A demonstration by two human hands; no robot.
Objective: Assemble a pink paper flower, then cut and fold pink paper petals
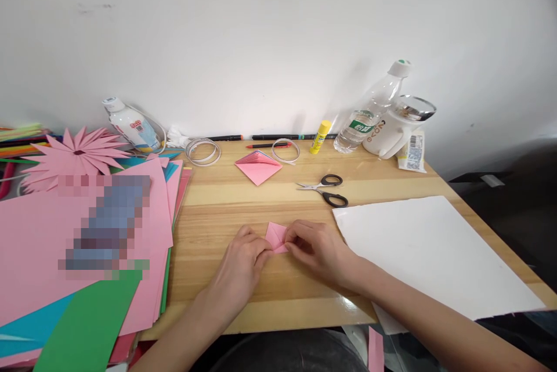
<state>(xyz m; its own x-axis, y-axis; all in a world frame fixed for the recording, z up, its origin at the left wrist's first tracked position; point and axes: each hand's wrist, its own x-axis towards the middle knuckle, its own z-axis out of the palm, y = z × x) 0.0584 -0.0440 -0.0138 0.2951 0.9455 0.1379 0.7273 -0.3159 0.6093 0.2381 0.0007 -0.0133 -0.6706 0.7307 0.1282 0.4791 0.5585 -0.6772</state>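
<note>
A small pink folded paper (275, 235) with diagonal creases lies on the wooden table between my hands. My left hand (243, 256) pinches its lower left edge between thumb and fingers. On the other side, my right hand (317, 247) has its fingertips closed on the right edge of the same paper. Beyond them rests a stack of folded pink paper pieces (258, 169), shaped like a diamond. Scissors (324, 189) with black handles lie behind my right hand, blades pointing left.
Coloured paper sheets (150, 215) and a pink paper flower (78, 152) fill the left side. White board (435, 262) covers the right front. Along the wall stand a glue stick (320, 137), a water bottle (365, 114), a mug (391, 131) and a white spray can (133, 125). Tape rolls (203, 152) lie nearby.
</note>
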